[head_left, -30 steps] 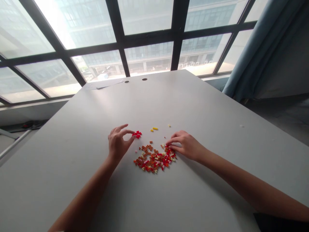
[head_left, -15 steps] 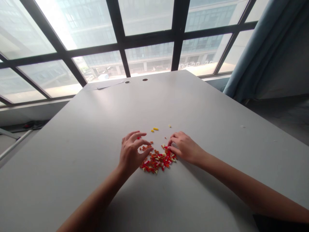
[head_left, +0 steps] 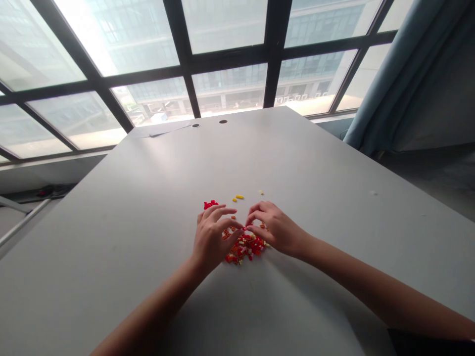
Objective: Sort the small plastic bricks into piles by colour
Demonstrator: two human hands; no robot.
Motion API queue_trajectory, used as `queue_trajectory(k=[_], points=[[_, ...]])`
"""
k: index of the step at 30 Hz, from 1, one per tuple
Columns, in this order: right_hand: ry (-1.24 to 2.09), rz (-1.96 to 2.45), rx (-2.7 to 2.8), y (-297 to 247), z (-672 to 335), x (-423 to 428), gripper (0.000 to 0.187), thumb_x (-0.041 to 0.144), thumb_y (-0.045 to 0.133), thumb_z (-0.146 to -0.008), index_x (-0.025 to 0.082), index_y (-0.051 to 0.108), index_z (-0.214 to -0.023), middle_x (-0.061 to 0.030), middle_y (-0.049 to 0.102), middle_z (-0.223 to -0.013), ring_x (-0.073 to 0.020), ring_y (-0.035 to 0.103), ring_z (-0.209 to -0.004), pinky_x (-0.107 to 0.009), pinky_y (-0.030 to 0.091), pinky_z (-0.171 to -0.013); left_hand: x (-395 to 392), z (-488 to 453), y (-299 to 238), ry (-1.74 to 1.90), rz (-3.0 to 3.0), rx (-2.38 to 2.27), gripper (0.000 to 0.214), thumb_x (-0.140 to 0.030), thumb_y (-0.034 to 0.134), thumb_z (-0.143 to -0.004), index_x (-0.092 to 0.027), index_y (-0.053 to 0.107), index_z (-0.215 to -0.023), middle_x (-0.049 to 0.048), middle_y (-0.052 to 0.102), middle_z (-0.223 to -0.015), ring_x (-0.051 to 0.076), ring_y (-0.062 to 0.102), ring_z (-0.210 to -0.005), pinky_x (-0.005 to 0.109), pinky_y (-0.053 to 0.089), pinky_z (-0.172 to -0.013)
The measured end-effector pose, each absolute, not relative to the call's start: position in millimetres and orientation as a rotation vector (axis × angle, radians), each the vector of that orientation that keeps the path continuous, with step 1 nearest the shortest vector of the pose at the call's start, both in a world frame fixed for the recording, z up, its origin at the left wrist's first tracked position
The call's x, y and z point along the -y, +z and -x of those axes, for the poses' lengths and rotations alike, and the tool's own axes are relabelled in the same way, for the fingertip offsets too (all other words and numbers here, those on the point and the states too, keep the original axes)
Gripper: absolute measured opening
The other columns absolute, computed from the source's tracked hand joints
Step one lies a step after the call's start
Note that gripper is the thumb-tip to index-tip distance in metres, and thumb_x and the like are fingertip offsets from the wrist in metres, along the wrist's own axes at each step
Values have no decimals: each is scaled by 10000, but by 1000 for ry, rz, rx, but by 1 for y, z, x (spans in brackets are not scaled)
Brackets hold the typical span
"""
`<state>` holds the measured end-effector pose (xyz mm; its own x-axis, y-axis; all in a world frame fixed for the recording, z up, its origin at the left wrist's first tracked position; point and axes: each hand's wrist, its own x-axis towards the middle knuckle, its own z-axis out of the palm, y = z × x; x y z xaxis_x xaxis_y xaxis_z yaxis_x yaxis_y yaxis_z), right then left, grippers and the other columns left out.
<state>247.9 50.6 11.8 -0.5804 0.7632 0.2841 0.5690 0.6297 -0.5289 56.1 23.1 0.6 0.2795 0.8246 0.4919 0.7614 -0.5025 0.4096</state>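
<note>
Over the heap of small building bricks [head_left: 243, 251], my two hands meet fingertip to fingertip. A tiny red brick [head_left: 244, 228] sits between them. My left hand [head_left: 212, 237] pinches it with thumb and forefinger, its other fingers stretched out. From the other side, the thumb and fingertips of my right hand [head_left: 274, 226] close on the same brick. The heap mixes red, orange, pink and pale yellow pieces; my left hand hides part of it. Behind my left fingers lies a small group of red bricks [head_left: 211, 203].
Two yellow bricks [head_left: 239, 197] and a pale yellow piece [head_left: 261, 192] lie beyond the heap on the white table [head_left: 148, 207]. A small whitish bit [head_left: 373, 193] is off to the right. Windows stand behind the table; a blue curtain [head_left: 401, 74] hangs at right.
My right hand has moved left from the heap's right side with a red brick. My left hand has shifted right to meet it, uncovering the red group behind.
</note>
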Motion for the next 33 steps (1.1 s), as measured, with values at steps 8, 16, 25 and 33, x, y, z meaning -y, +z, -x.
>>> queue_trajectory(k=[8,16,25,33], points=[[514,1033,2312,9,-248,-51,95,206,579,-850,173,659,-889,-106,606,-982,-222,564,-942,-394,457,-849,-38,-32,10,1135,-2387,-1732,11,-252,682,-756,-256,683,-746,15,683,-1087,253,548,-1129,460,379,-984],[542,973,2425,3,-238,-40,55,202,621,-830,197,675,-844,-85,621,-978,-210,561,-927,-377,429,-831,-67,2,-9,1155,-2303,-2053,52,-284,686,-770,-252,704,-806,39,693,-1054,261,582,-1070,463,392,-968],[496,987,2389,-3,-249,-39,76,186,598,-833,197,672,-848,-84,628,-940,-211,571,-918,-374,445,-827,-20,5,17,905,-2529,-1504,68,-305,693,-767,-275,700,-707,20,646,-1158,255,507,-1180,451,419,-978],[515,1019,2313,-7,-258,-40,106,148,586,-819,202,673,-844,-80,635,-945,-212,587,-928,-391,461,-848,6,12,8,615,-2655,-1561,60,-284,746,-713,-332,722,-740,16,611,-1224,329,468,-1215,523,415,-928]])
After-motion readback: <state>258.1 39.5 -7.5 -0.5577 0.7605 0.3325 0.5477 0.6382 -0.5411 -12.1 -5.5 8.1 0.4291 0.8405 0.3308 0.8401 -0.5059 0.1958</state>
